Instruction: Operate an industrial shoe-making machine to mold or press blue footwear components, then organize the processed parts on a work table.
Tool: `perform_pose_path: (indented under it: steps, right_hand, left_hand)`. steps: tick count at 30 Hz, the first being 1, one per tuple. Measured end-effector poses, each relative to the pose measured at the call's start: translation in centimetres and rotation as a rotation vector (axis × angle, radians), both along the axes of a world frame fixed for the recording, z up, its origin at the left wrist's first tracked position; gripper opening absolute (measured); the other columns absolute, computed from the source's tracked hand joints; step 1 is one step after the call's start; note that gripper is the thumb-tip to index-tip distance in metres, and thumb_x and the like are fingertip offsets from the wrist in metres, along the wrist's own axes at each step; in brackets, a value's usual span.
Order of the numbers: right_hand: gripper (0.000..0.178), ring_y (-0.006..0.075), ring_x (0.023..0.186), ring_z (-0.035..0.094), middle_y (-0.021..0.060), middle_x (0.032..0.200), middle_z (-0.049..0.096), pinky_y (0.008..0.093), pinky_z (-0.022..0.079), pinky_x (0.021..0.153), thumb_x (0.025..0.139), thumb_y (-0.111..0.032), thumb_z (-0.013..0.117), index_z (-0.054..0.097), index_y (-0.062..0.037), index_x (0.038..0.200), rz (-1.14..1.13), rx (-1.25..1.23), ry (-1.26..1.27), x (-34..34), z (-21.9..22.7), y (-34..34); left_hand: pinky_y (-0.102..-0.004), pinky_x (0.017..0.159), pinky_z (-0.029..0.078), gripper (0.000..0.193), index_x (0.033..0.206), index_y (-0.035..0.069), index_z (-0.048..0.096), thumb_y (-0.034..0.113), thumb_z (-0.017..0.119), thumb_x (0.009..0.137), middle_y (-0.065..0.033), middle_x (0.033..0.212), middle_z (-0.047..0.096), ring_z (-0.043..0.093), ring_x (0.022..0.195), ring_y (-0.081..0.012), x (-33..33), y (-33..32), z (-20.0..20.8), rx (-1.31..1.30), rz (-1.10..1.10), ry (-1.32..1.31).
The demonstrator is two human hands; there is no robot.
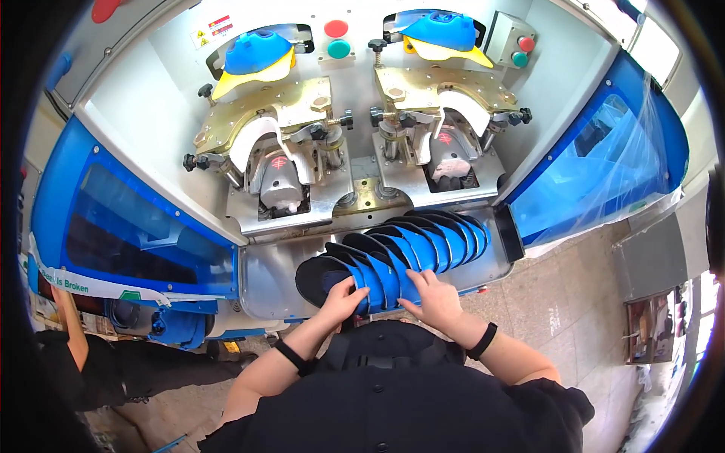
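A fanned row of several blue pieces with black backs [411, 245] lies on the metal shelf [264, 283] at the front of a machine. My left hand [341, 300] rests on the nearest pieces at the row's left end, fingers spread over the black and blue surfaces. My right hand [434, 298] lies flat on the row beside it, fingers pointing toward the machine. Both wrists carry black bands. Neither hand has a piece lifted off the row.
The machine has two brass-coloured clamp stations [276, 124] [445, 102], each under a blue and yellow form [257, 57] [445, 34]. Red and green buttons [337, 38] sit between them. Blue guards [136, 226] [604, 162] flank the sides. Another person's arm [72, 332] is at the left.
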State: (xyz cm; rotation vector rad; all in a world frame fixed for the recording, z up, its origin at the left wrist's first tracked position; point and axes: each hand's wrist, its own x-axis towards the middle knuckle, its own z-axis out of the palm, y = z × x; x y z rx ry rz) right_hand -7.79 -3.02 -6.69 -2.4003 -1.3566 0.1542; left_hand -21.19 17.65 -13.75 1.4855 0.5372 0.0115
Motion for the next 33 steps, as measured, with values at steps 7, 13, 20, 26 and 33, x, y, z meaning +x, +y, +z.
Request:
perform_pose_path:
  steps: [7, 13, 20, 26, 33]
  right_hand:
    - [0.055, 0.0313, 0.106, 0.062, 0.0159, 0.124, 0.058, 0.0367, 0.054, 0.084, 0.080, -0.025, 0.070, 0.053, -0.0087, 0.130, 0.221, 0.299, 0.090, 1.2, -2.7, 1.8]
    - [0.019, 0.0261, 0.086, 0.067, 0.0088, 0.090, 0.069, 0.0364, 0.054, 0.073, 0.081, -0.019, 0.068, 0.067, -0.0098, 0.098, 0.124, 0.463, 0.171, 4.2, 1.2, 3.5]
    - [0.046, 0.0342, 0.109, 0.058, 0.0172, 0.111, 0.065, 0.0393, 0.043, 0.098, 0.087, -0.046, 0.063, 0.067, -0.0058, 0.110, -0.580, 0.394, 0.008, 19.6, -5.3, -4.7]
    - [0.058, 0.0316, 0.117, 0.056, 0.0176, 0.119, 0.062, 0.0370, 0.040, 0.103, 0.083, -0.053, 0.065, 0.067, -0.0068, 0.118, -0.302, 0.288, 0.782, 15.1, -6.0, -3.5]
    - [0.070, 0.0374, 0.126, 0.048, 0.0212, 0.132, 0.053, 0.0392, 0.037, 0.107, 0.089, -0.065, 0.045, 0.058, -0.0090, 0.129, -0.462, 0.050, 0.654, 15.5, -6.7, -1.8]
  left_hand:
    - [-0.0359, 0.098, 0.045, 0.049, 0.126, 0.001, 0.052, 0.017, 0.073, 0.085, -0.0119, 0.119, 0.062, 0.058, 0.112, -0.0209, -1.4, 0.4, 1.6, -0.151, 0.188, -0.179]
    - [-0.0357, 0.090, 0.050, 0.059, 0.120, -0.001, 0.056, 0.021, 0.084, 0.073, -0.0150, 0.112, 0.067, 0.064, 0.101, -0.0225, 1.7, 1.0, -0.8, 0.363, 0.424, -0.088]
    - [-0.0337, 0.091, 0.049, 0.055, 0.122, 0.001, 0.055, 0.016, 0.081, 0.077, -0.0094, 0.113, 0.065, 0.063, 0.101, -0.0201, 2.3, 0.9, 0.4, 0.100, 0.491, -0.115]
    - [-0.0336, 0.094, 0.047, 0.055, 0.126, 0.000, 0.053, 0.015, 0.079, 0.080, -0.0087, 0.117, 0.063, 0.061, 0.105, -0.0191, 1.5, 2.5, 1.1, -0.215, 0.556, -0.111]
    - [-0.0350, 0.098, 0.045, 0.054, 0.130, 0.000, 0.052, 0.018, 0.075, 0.084, -0.0085, 0.121, 0.062, 0.059, 0.110, -0.0194, 2.7, 3.9, 0.1, -0.100, 0.361, -0.065]
